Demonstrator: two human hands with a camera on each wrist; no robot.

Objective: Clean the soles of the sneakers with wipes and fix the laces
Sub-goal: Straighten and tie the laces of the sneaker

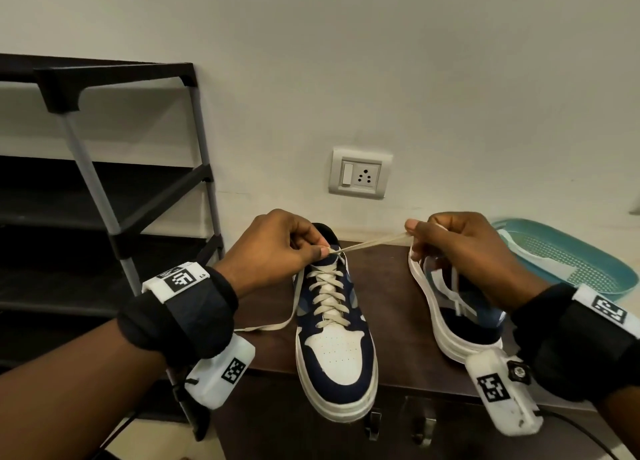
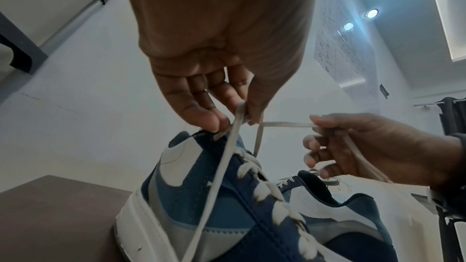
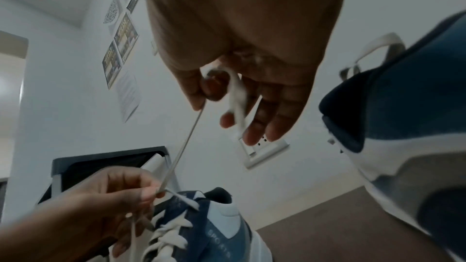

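A navy, blue and white sneaker point(image 1: 336, 349) stands upright on the dark brown tabletop point(image 1: 398, 321), toe toward me. My left hand point(image 1: 277, 248) pinches its cream lace point(image 1: 372, 243) at the top eyelets. One lace end trails left over the table point(image 1: 273, 326). My right hand point(image 1: 460, 248) holds the other lace end, pulled taut to the right. The same hold shows in the left wrist view, left hand point(image 2: 221, 121), right hand point(image 2: 353, 146), and in the right wrist view, right hand point(image 3: 234, 107). The second sneaker point(image 1: 460, 317) lies on its side under my right hand.
A teal plastic tray point(image 1: 568, 255) lies at the back right of the tabletop. A black shoe rack point(image 1: 104, 182) stands to the left. A wall socket point(image 1: 360, 174) is behind the sneakers. Drawer handles point(image 1: 422, 421) sit below the table's front edge.
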